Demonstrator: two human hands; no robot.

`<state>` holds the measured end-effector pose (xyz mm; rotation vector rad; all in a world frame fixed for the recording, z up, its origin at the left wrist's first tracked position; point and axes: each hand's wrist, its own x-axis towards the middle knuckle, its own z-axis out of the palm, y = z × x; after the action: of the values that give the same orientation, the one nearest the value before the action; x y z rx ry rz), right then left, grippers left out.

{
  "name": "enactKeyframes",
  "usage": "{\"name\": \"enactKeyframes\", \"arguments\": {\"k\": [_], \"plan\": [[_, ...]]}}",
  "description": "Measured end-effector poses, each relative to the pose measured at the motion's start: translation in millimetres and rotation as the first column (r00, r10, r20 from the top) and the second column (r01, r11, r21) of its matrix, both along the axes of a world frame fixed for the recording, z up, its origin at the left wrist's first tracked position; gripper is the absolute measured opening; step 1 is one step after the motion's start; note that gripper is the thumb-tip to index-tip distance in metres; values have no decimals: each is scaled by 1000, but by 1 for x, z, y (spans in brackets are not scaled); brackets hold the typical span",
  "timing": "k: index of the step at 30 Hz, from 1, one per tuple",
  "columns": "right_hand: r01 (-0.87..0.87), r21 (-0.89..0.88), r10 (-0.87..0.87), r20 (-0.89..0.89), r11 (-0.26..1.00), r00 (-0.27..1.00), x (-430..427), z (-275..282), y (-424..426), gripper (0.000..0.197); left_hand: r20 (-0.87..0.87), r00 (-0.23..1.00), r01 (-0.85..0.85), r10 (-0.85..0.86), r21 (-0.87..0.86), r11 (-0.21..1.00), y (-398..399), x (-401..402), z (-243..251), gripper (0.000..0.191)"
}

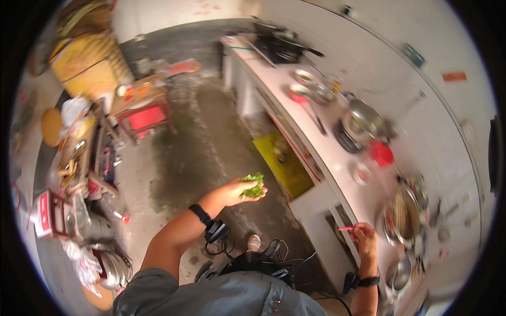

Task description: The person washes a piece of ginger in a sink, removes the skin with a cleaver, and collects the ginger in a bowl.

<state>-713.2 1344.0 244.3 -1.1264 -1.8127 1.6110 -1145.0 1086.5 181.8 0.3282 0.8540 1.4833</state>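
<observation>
A small bunch of leafy greens (253, 186) is held in my left hand (239, 192), out over the concrete floor in front of me. Near the edge of the long countertop (348, 177) on the right, my right hand (363, 234) pinches a thin red object (346, 228), too small to identify. Beyond that hand, a metal pot (401, 217) with pale contents stands on the counter. Farther along are a red bowl (382, 153), a small white dish (361, 173) and a large steel pot (365, 118).
A gas stove (278, 49) with a black pan stands at the counter's far end. Left of the floor are a wooden table (138, 93), a cluttered bench (81, 150) and a lidded metal pot (112, 270). Cables hang near my legs.
</observation>
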Motion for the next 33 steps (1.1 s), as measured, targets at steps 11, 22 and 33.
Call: {"name": "enactKeyframes", "arguments": {"k": [11,22,33], "plan": [[-579,-238,576,-90,780,812,-341,-82,96,18,-308,454,-888,836,-230,398,-316,-85,-11,27],[-833,-232,863,191,502,467,-657,-102,75,14,-258,79,-960,963,-281,3,-396,-90,-75,29],[-828,-233,847,307,510,434,-835,-125,20,13,-168,218,-946,961,-280,165,-407,-302,-94,27]]}}
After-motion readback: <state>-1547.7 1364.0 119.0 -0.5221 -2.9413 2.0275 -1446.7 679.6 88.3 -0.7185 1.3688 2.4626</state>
